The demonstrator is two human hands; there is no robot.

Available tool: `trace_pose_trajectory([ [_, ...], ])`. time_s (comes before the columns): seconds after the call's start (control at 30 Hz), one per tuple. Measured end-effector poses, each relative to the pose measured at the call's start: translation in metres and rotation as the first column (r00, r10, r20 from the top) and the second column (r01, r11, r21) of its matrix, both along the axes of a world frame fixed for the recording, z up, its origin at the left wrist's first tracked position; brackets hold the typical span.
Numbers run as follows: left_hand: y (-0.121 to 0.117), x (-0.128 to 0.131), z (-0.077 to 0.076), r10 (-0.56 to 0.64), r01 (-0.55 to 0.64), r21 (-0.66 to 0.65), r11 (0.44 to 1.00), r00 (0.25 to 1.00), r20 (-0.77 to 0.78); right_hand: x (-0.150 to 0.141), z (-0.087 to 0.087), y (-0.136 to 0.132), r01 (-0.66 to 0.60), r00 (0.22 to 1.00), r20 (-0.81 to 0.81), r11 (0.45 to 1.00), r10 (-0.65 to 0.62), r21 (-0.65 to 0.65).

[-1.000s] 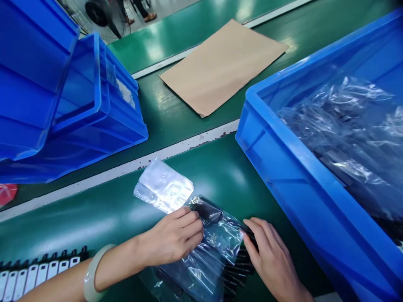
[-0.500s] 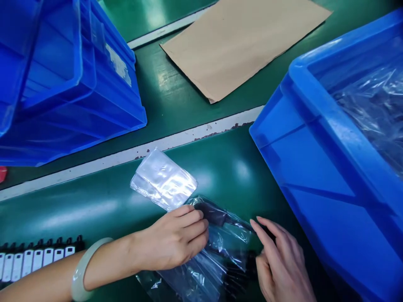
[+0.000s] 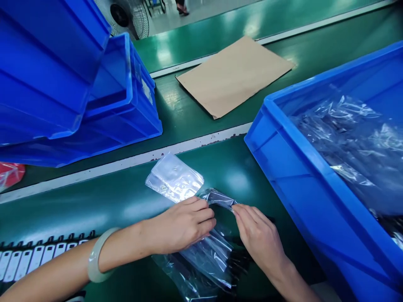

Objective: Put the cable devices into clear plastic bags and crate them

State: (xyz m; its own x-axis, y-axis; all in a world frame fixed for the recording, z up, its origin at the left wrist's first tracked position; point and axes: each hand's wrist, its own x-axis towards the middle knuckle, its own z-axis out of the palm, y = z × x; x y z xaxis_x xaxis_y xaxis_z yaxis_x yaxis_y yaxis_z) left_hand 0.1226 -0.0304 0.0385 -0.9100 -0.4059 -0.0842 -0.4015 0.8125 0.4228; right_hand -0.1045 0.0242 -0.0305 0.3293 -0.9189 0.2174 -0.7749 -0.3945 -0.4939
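Note:
My left hand (image 3: 193,220), a pale green bangle on its wrist, has its fingers closed on one end of a clear plastic bag (image 3: 220,198) with something dark inside. At the bag's other end, the fingertips of my right hand (image 3: 258,230) pinch its edge. What exactly the bag contains I cannot make out. Just beyond my left hand lies a flat stack of clear plastic bags (image 3: 176,178). Below both hands is a pile of clear bags (image 3: 208,260) with dark bristly-looking ends at its right.
Blue crates (image 3: 126,126) stand at the left, one tilted above another. A blue bin (image 3: 292,167) of bagged items is at the right. Brown cardboard (image 3: 236,77) lies further back. A row of black-and-white pieces (image 3: 37,256) sits at lower left, and a fan (image 3: 121,16) stands behind.
My right hand has moved left to the bag, its fingers going from apart to pinched on the bag's edge. My left hand keeps its hold. The view has tilted up.

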Motion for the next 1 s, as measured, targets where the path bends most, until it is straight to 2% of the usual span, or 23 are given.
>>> trace_pose_trajectory([
  [0.13, -0.001, -0.002, -0.006, -0.012, 0.010, 0.060, 0.998, 0.999, 0.035, -0.010, 0.005, 0.003, 0.047, 0.999, 0.000, 0.999, -0.047, -0.024],
  [0.23, -0.003, -0.002, -0.001, -0.010, 0.010, 0.077, 0.997, 1.000, 0.000, -0.014, 0.004, 0.005, 0.076, 0.997, 0.022, 0.997, -0.076, -0.024],
  [0.37, 0.006, 0.002, 0.005, -0.036, 0.030, -0.070, 0.997, 0.995, -0.088, -0.017, -0.001, 0.009, 0.083, 0.995, 0.058, 0.997, -0.083, -0.004],
  [0.5, 0.019, 0.006, -0.004, -0.046, 0.024, -0.201, 0.979, 0.993, -0.105, -0.019, -0.003, 0.008, 0.015, 0.987, 0.162, 1.000, -0.015, 0.001],
  [0.6, 0.025, 0.009, -0.011, -0.017, 0.005, -0.162, 0.987, 0.997, -0.076, -0.019, -0.002, 0.007, -0.001, 0.969, 0.248, 1.000, -0.003, 0.015],
  [0.73, 0.029, 0.013, -0.011, 0.006, -0.010, -0.069, 0.998, 0.998, -0.061, -0.020, -0.002, 0.007, 0.019, 0.949, 0.314, 0.998, -0.038, 0.064],
  [1.0, 0.034, 0.018, -0.013, 0.030, -0.029, 0.014, 0.999, 0.997, -0.072, -0.018, -0.001, 0.007, -0.022, 0.953, 0.302, 0.994, -0.011, 0.106],
])
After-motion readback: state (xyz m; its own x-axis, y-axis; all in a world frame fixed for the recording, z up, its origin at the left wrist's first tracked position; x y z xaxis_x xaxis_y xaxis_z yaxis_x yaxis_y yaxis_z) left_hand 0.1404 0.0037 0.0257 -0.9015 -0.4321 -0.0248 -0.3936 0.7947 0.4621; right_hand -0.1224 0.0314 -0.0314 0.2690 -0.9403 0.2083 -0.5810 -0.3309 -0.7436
